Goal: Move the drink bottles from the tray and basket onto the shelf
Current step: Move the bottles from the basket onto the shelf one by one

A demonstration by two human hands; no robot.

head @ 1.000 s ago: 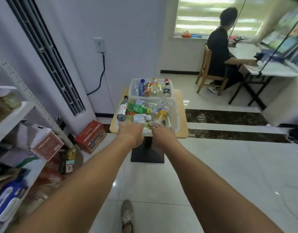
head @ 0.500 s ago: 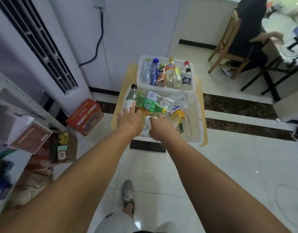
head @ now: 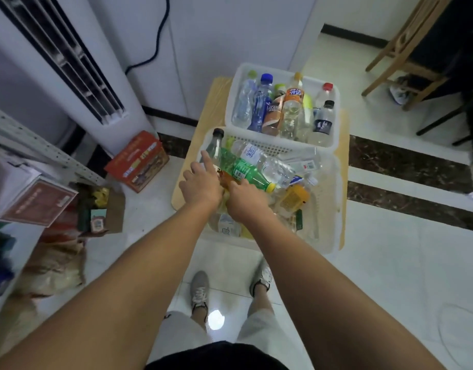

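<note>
Reaching into the near white plastic tray (head: 335,209) of lying drink bottles (head: 275,168), the left hand (head: 200,184) is laid open-fingered against a clear black-capped bottle (head: 215,145); the fingers of the right hand (head: 247,202) are hidden beside a green plastic bottle (head: 243,169), so its grip cannot be told

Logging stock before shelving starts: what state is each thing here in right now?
Left hand: fingers straight, over the black-capped bottle.
Right hand: down among bottles, fingers hidden.
Green bottle: capped, lying in near basket.
Black-capped bottle: capped, leaning at the basket's corner.
Far basket: holds upright capped bottles.
</note>
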